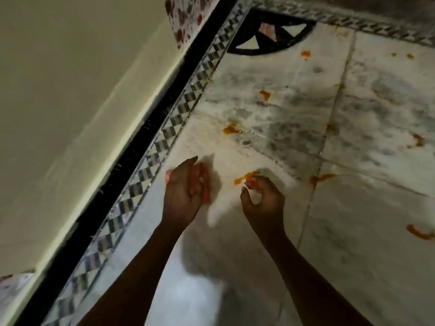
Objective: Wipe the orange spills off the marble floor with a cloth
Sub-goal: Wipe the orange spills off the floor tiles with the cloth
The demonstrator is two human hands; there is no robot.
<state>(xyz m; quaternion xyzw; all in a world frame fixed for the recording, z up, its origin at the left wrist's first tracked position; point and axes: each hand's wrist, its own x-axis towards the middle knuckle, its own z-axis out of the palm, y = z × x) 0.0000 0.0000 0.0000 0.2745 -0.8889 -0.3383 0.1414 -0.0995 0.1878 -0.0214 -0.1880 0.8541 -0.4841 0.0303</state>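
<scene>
The white marble floor [270,142] carries several orange spills. One spill [243,179] lies right at the fingertips of my right hand [262,201], whose fingers are loosely curled with nothing visible in them. My left hand [184,191] holds a small reddish cloth [205,184] just above the floor, left of that spill; the hand hides most of the cloth. Other orange spills lie farther out [231,129] [265,94] [305,53] and to the right [322,178] [420,232].
A pale wall [77,102] with a black skirting strip [131,165] runs along the left. A checkered inlay border [164,135] edges the floor, with a black fan-shaped inlay [270,31] in the far corner. Floral fabric [186,17] hangs at the top.
</scene>
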